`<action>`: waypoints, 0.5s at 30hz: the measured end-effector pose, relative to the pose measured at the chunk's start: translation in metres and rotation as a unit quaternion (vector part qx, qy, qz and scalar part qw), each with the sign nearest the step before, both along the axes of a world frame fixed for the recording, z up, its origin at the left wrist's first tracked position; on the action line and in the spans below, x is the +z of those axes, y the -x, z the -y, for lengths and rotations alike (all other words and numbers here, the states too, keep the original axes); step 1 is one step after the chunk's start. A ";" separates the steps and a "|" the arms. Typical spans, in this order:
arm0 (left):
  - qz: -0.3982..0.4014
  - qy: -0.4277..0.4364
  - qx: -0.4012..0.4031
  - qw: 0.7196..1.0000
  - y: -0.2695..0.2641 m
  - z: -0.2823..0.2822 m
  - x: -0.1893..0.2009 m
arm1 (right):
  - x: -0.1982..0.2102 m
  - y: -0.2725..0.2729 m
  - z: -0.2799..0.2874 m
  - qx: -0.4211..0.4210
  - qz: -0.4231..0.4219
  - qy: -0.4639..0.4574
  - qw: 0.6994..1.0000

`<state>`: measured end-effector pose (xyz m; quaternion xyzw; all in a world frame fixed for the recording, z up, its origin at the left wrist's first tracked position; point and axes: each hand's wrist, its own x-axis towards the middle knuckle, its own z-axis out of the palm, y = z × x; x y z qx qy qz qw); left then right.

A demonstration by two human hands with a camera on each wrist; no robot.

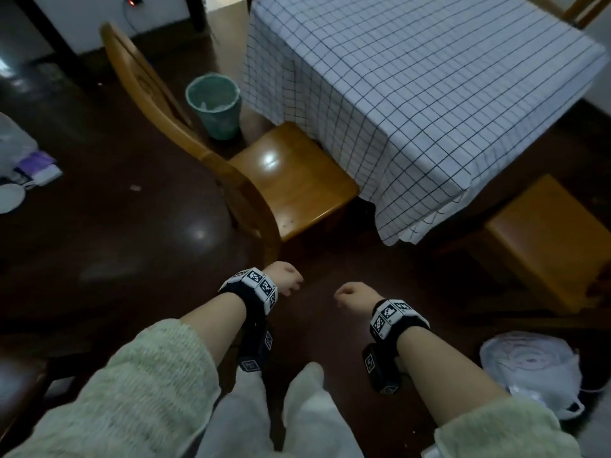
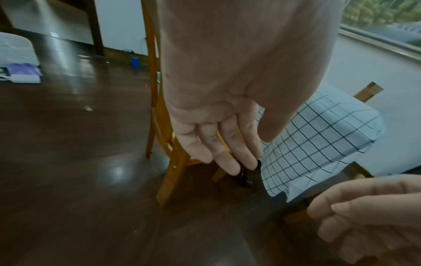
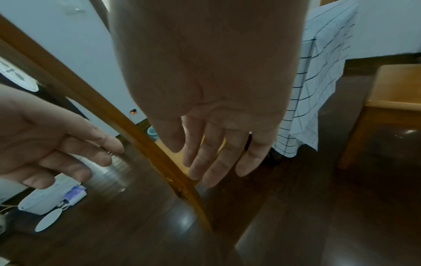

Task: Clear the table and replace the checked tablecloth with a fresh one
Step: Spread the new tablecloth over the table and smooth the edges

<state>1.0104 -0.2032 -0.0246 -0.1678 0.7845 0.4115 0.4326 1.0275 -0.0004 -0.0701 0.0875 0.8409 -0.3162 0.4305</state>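
A white cotton-like tablecloth with a thin dark grid of checks [image 1: 413, 77] lies spread flat over the whole square worktop, hiding its surface. Its edges hang down the sides; the near corner droops in soft folds to a point [image 1: 396, 236] just beside the seat of a wooden chair. In the wrist views the hanging corner [image 2: 296, 158] [image 3: 318, 72] falls toward the dark floor without reaching it.

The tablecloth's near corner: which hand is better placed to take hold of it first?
Probably the right hand. It hangs empty, nearer the tablecloth's hanging corner. The left hand, also empty, is by the chair, which stands between it and the cloth.
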 end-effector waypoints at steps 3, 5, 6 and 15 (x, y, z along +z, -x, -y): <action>0.014 0.001 0.025 1.000 -0.007 0.026 0.007 | 0.001 -0.001 0.028 0.007 -0.002 0.010 1.000; 0.013 0.008 0.040 0.999 -0.013 0.042 0.008 | 0.001 -0.004 0.047 0.024 -0.002 0.014 1.000; 0.009 0.011 0.048 0.999 -0.016 0.050 0.007 | 0.000 -0.006 0.056 0.033 0.001 0.015 0.999; -0.018 0.038 0.124 0.991 -0.025 0.120 -0.004 | 0.015 0.014 0.145 0.152 0.005 0.031 0.988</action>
